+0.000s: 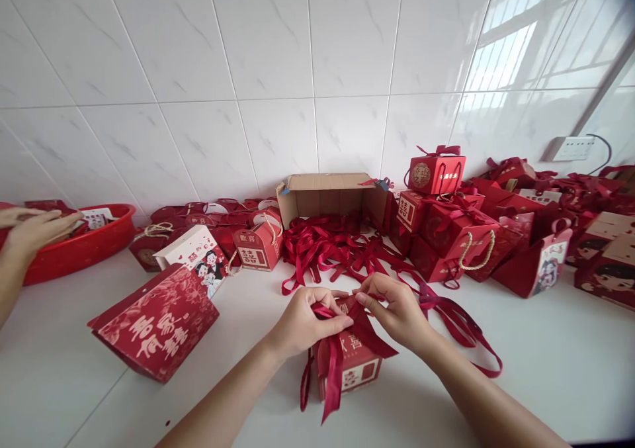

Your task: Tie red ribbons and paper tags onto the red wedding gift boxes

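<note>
In front of me on the white table stands a small red gift box with pale characters on its side. A dark red ribbon lies across its top, one end hanging down the front and another reaching right. My left hand pinches a loop of this ribbon at the box's upper left. At the upper right, my right hand has its thumb and fingers closed on the ribbon near the middle of the lid. Part of the lid and the ribbon's crossing are hidden by my fingers. A cord handle hangs at the box's left side.
Loose ribbons spill from a cardboard box by the tiled wall. Stacked gift boxes stand right, more boxes left. A large red box lies front left. Another person's hands are over a red basin.
</note>
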